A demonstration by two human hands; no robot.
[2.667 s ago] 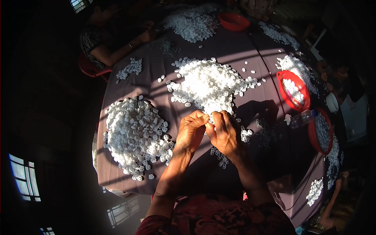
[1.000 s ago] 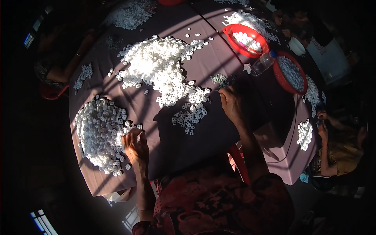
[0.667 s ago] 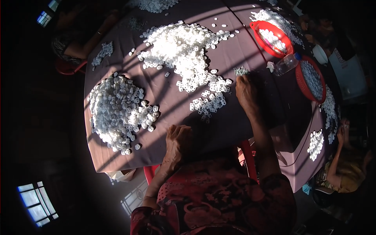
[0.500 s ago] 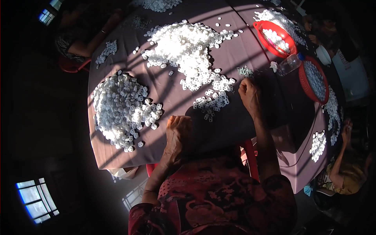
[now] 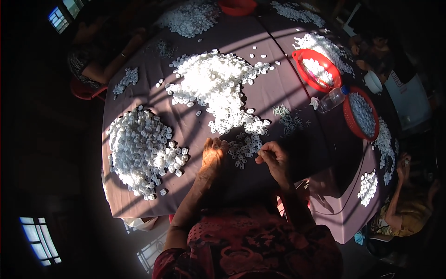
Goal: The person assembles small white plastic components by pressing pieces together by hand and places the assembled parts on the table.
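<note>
My left hand [image 5: 213, 156] rests flat on the purple tablecloth [image 5: 288, 93], fingers spread, its tips touching the near edge of a small cluster of white plastic pieces [image 5: 244, 148]. My right hand [image 5: 274, 157] sits just right of that cluster with fingers curled and pinched together; whether a piece is between them is too dark to tell. A big central heap of white pieces [image 5: 218, 86] lies beyond both hands. A second heap of white pieces [image 5: 141, 151] lies to the left of my left hand.
Two red baskets [image 5: 317, 69] [image 5: 361, 113] holding white pieces stand at the right, with a clear plastic bottle [image 5: 331, 98] between them. Small grey parts [image 5: 290, 120] lie scattered nearby. Other people sit at the far left [image 5: 100, 65] and right [image 5: 404, 200] of the table.
My left hand has come in from the left heap to the small cluster in front of me. My right hand has drawn back toward me, and the two hands now sit close together.
</note>
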